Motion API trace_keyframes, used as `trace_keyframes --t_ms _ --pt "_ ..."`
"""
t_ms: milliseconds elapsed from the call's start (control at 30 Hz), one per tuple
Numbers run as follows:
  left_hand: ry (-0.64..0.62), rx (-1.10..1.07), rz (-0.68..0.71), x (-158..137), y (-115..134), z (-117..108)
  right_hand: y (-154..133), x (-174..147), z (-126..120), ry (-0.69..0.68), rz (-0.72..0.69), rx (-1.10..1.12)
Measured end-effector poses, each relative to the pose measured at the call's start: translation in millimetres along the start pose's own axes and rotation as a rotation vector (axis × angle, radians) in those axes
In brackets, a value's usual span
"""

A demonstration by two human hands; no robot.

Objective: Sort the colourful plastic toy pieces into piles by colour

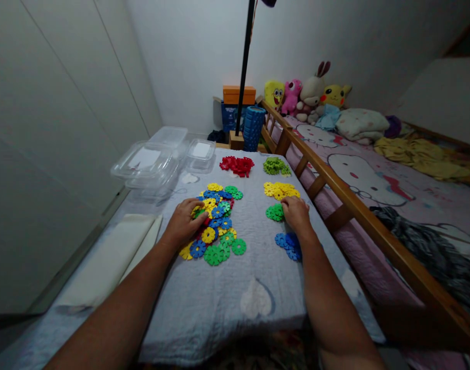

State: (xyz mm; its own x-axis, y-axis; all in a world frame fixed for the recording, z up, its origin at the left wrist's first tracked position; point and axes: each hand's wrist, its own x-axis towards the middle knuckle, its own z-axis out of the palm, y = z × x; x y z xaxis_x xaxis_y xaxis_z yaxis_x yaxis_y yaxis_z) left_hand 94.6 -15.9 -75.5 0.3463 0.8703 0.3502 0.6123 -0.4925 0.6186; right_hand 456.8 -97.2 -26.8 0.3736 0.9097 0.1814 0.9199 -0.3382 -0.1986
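My left hand (185,222) rests over the left side of a mixed pile of flower-shaped interlocking discs (217,223). Its thumb and forefinger are apart, with discs showing between them. These discs are yellow, blue, green and some red. On the right, my right hand (296,213) has its fingers bent together at the edge of a small green disc pile (274,212). Its fingertips seem to pinch a green disc, partly hidden by the hand. Blue discs (287,244) lie near that wrist, and yellow discs (280,190) lie just beyond the fingers.
Red pieces (237,165) and light green pieces (275,166) form piles at the table's far end. Clear plastic boxes (152,164) and a folded cream cloth (109,257) lie left. A wooden bed rail (327,174) runs along the right. A black pole (245,67) stands behind.
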Motion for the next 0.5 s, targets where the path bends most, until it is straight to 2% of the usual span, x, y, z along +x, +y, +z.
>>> trace_keyframes --t_ms 133,233,367,500 --pt "-0.007 -0.001 -0.011 0 2 -2 -2 -1 1 0.093 -0.013 0.060" --pt "-0.012 -0.007 -0.015 0 4 -3 -10 -3 5 0.137 -0.165 0.179" --pt "-0.004 -0.009 -0.014 0 5 -3 -35 -13 14 0.059 -0.431 0.308" --pt "0.002 -0.008 -0.012 -1 5 -2 -66 -27 22 -0.070 -0.569 0.320"
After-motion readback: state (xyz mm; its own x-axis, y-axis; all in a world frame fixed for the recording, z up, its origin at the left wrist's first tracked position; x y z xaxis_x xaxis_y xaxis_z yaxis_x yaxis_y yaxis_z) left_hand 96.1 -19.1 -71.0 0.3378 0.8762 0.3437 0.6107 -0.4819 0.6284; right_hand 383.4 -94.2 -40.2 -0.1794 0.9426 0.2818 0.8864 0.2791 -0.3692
